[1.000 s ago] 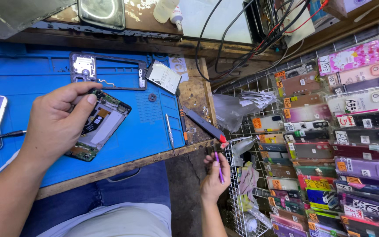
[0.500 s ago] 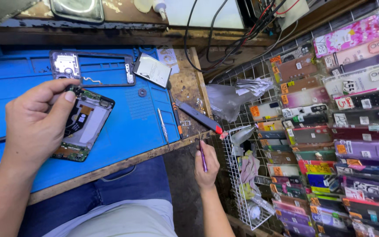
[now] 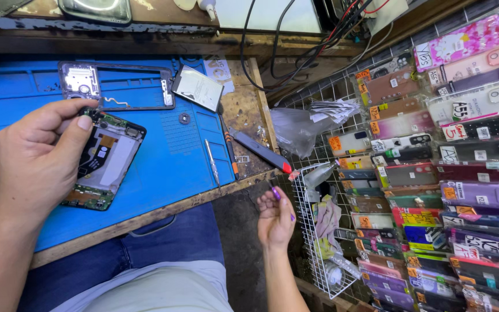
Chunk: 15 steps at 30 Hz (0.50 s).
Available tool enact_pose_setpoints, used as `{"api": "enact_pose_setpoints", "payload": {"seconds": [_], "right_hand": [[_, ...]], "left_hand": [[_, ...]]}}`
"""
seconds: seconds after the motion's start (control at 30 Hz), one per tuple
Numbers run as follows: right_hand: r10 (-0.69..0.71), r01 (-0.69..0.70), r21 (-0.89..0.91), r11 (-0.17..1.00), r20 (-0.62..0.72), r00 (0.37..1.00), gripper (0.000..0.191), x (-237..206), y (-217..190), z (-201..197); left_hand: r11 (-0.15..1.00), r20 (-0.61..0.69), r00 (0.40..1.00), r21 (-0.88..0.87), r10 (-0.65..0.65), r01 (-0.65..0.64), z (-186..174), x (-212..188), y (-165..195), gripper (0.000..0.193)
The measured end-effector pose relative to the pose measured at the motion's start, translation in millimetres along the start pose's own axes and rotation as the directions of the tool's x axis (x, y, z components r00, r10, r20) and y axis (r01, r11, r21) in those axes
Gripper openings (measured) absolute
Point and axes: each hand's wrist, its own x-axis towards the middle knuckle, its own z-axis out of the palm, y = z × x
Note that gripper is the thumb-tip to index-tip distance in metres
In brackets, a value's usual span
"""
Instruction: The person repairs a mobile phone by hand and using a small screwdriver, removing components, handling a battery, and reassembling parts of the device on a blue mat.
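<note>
- Here, the left hand pins an opened phone on the blue mat, thumb and fingers curled on its top edge.
- It lies back-off, circuit boards bare, below the detached frame.
- Right of the mat, the right hand loosely pinches a small purple tool; bringing it over seems the move in hand.

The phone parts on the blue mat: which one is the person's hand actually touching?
The opened phone body with its green circuit boards showing. The left hand pinches its top corner. The empty dark frame and the flat panel lie apart, untouched.
</note>
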Motion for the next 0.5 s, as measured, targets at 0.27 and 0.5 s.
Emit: {"api": "enact_pose_setpoints", "payload": {"seconds": [0.27, 0.5], "right_hand": [[0.122, -0.103, 0.118, 0.988, -0.165, 0.979, 0.027, 20.4, 23.1, -21.8], [0.173, -0.134, 0.17, 0.976, -0.238, 0.956, 0.027, 14.5, 8.4, -28.3]], "left_hand": [[1.0, -0.015, 1.0, -0.001, 0.009, -0.009, 5.9, 0.0, 1.8, 0.022], [1.0, 0.007, 1.0, -0.026, 0.009, -0.009, 7.4, 1.0, -0.9, 0.022]]}}
